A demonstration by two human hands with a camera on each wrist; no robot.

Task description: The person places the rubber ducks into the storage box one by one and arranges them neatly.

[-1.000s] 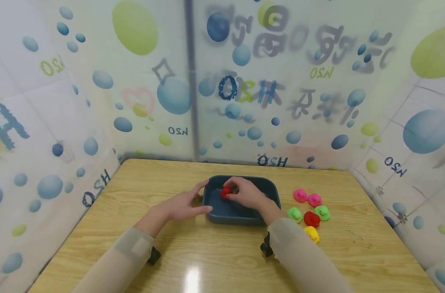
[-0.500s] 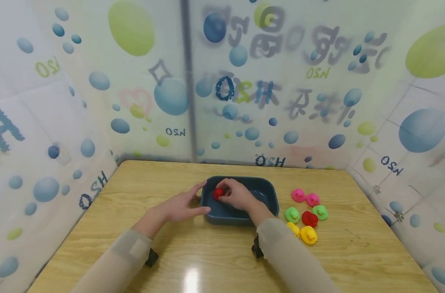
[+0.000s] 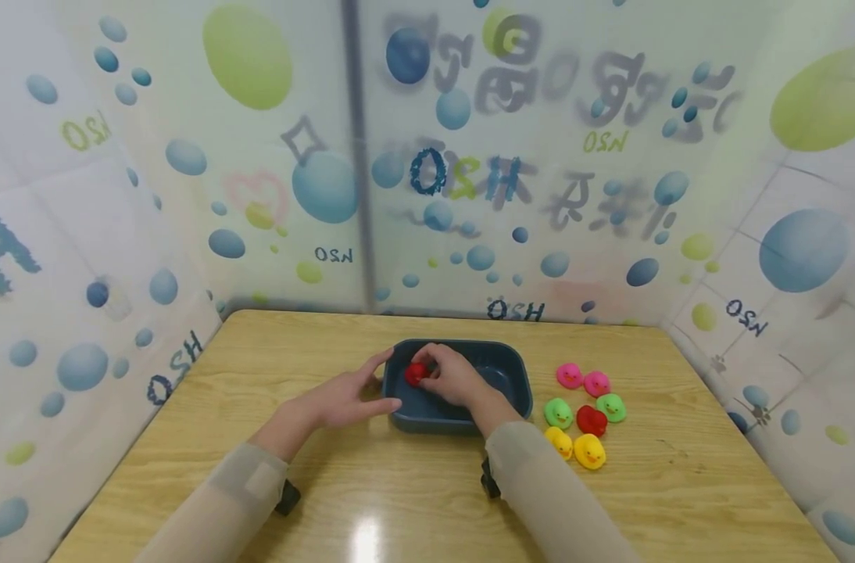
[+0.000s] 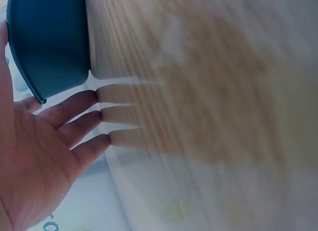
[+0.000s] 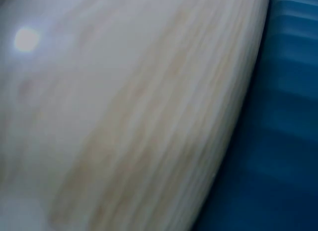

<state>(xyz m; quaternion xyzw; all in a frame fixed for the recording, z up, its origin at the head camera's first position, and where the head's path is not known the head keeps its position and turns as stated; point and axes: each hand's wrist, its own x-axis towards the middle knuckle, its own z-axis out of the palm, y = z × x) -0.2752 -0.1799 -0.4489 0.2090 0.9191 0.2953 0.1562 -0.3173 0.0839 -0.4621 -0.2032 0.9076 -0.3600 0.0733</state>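
Left hand [image 3: 343,400] spread beside round-cornered blue tray [image 3: 434,426], right hand [image 3: 457,379] pinching red toy [image 3: 414,375], wood-grained table [image 3: 385,473]

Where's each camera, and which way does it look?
Head: on the head, looking forward and down at the table, blue tray and toy ducks; left hand, right hand, sleeves show.
Left wrist: worn there, facing the tray's outside; left hand shows.
Right wrist: worn there, facing table and tray; no hand shows.
Shared by both wrist views: table and tray.

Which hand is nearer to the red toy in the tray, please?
Right: the right hand holds the red toy, while the left hand is at the left end of the tray.
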